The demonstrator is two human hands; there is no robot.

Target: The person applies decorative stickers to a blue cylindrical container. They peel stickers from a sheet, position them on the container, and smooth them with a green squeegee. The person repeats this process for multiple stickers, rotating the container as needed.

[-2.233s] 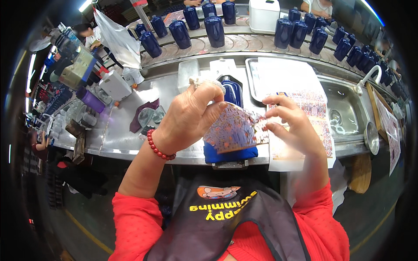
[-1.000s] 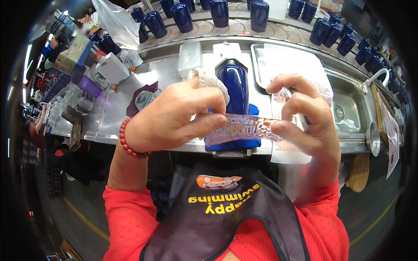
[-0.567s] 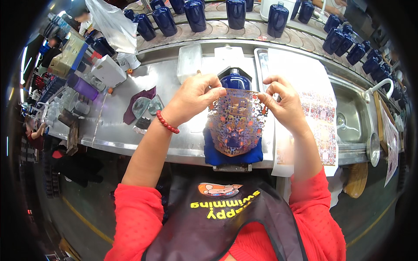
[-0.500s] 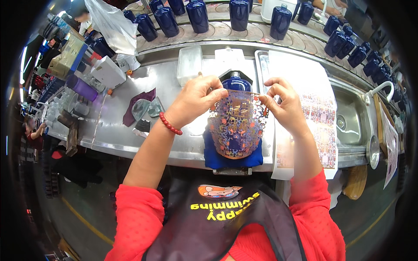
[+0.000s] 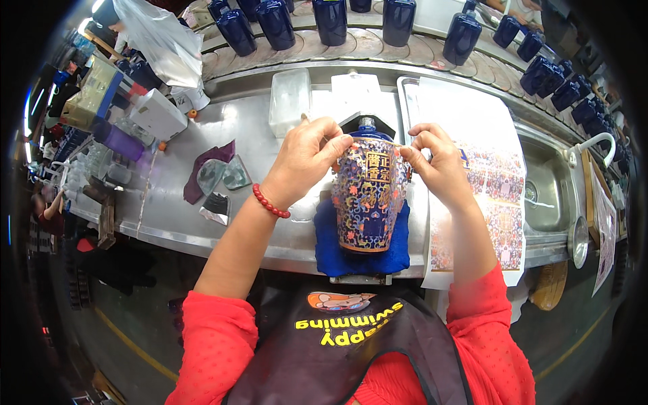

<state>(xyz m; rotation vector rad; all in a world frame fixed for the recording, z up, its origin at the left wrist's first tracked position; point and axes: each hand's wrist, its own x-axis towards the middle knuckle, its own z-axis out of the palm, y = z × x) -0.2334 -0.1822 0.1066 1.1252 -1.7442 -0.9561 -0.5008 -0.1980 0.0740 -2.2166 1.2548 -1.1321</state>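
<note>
A dark blue glass bottle [image 5: 368, 127] lies with its neck pointing away from me, over a folded blue cloth [image 5: 327, 233]. Across its front is a colourful patterned decal film [image 5: 368, 209] with a gold lower edge. My left hand [image 5: 307, 158] pinches the film's upper left corner between thumb and fingers. At the upper right corner my right hand [image 5: 435, 162] has the same kind of pinch. The film covers most of the bottle's body, and only the neck and shoulder show above it. Whether the film touches the glass everywhere I cannot tell.
Printed decal sheets [image 5: 503, 236] lie to the right, beside a sink [image 5: 543, 189] with a white tap. A clear plastic container [image 5: 290, 101] stands behind my left hand. Purple cloth [image 5: 202, 169] and dark scraps lie left. Several blue bottles [image 5: 331, 23] stand on a conveyor behind.
The film has come down against the bottle, and its pattern now shows strongly over the blue. Both hands keep their corners. The conveyor's bottles have shifted along.
</note>
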